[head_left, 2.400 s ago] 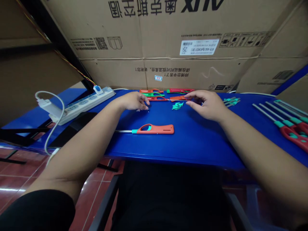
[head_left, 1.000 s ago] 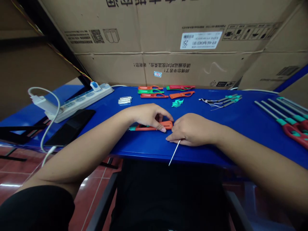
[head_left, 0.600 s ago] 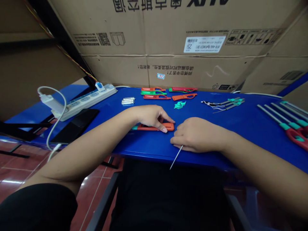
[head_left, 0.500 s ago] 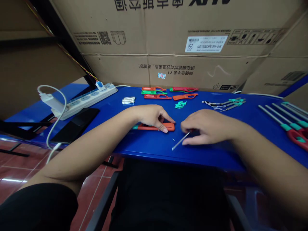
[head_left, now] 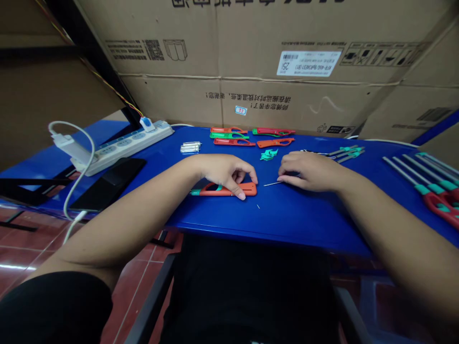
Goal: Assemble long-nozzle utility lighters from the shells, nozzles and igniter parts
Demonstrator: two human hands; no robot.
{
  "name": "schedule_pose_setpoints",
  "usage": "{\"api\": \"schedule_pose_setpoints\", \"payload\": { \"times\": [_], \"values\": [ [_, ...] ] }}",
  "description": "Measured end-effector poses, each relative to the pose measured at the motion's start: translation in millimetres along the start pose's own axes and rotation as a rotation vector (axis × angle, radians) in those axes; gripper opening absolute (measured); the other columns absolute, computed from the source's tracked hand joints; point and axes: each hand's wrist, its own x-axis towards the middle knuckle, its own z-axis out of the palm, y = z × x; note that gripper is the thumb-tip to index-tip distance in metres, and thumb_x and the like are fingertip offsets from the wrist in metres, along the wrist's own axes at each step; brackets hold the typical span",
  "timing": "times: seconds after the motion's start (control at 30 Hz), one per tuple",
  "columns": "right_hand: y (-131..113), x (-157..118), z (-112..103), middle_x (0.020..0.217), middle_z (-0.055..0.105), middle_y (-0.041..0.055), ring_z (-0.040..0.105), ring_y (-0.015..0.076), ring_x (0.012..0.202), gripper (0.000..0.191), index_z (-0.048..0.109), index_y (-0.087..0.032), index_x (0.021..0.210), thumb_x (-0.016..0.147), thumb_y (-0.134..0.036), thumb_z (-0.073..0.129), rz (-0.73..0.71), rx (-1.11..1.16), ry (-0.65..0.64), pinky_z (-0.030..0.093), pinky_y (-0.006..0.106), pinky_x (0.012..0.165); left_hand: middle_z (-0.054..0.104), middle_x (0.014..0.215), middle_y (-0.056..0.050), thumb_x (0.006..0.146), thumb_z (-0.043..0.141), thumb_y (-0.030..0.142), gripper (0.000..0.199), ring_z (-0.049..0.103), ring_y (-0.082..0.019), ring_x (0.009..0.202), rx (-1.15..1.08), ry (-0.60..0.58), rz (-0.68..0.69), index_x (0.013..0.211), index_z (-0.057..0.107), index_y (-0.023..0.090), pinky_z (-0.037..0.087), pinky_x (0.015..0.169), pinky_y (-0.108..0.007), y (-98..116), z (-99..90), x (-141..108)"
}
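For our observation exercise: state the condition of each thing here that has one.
Orange plastic lighter body with teal collar: lying flat on the blue table
Left hand: fingers curled over the lighter body
Right hand: pinching the rod
Thin metal rod: held level
White plastic power strip: white charger plugged in
Black smartphone: lying flat, screen dark

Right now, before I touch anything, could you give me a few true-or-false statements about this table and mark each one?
1. The left hand holds an orange plastic lighter body. True.
2. The right hand holds scissors. False: a thin metal rod sticks out from under its fingers.
3. A black phone lies on the blue table. True.
4. The white power strip lies on the floor. False: it lies on the table.
5. A tiny metal pin lies apart from both hands. True.
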Motion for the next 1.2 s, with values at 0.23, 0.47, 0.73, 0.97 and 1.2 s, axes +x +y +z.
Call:
{"api": "schedule_pose_setpoints", "payload": {
  "times": [0.23,0.47,0.73,0.97,1.2],
  "values": [
    [-59,10,0,0.087,0.071,0.0064,0.061,0.0194,0.082,0.024,0.075,-0.019,0.101,0.098,-0.032,0.055,-0.301,0.052,-0.062,0.045,0.032,0.074,0.06,0.077,0.003,0.075,0.078,0.05,0.053,0.057,-0.014,0.068,-0.019,-0.028,-0.005,0.119,0.063,0.025,0.038,0.061,-0.023,1,-0.3,-1],
    [-64,11,6,0.089,0.072,0.0069,0.062,0.0202,0.083,0.024,0.075,-0.018,0.1,0.098,-0.028,0.053,-0.317,-0.008,-0.061,0.045,0.033,0.073,0.061,0.078,0.004,0.072,0.08,0.047,0.052,0.058,-0.014,0.069,-0.008,-0.03,0.0,0.118,0.064,0.026,0.038,0.059,-0.023,1,-1.0,0],
    [-67,11,8,0.086,0.07,0.008,0.061,0.0204,0.08,0.024,0.074,-0.017,0.095,0.094,-0.019,0.05,-0.326,-0.022,-0.066,0.046,0.033,0.072,0.063,0.077,0.003,0.072,0.079,0.049,0.055,0.058,-0.014,0.068,0.002,-0.029,0.011,0.119,0.063,0.025,0.038,0.061,-0.023,-1,-0.4,0],
    [-52,17,9,0.084,0.072,0.0045,0.066,0.0174,0.075,0.014,0.072,-0.02,0.084,0.086,-0.031,0.063,0.133,0.481,0.193,0.05,0.029,0.069,0.063,0.079,0.003,0.072,0.08,0.05,0.058,0.057,-0.014,0.066,0.035,0.041,-0.006,0.12,0.06,0.024,0.036,0.059,-0.023,3,6.0,5],
    [-47,21,19,0.073,0.072,0.0009,0.061,0.0149,0.064,0.017,0.072,-0.02,0.08,0.076,-0.037,0.069,0.365,0.696,0.105,0.048,0.028,0.059,0.062,0.077,0.004,0.071,0.08,0.054,0.059,0.056,-0.013,0.063,0.084,0.104,-0.042,0.117,0.058,0.025,0.033,0.059,-0.024,4,10.9,9]
  ]
}}
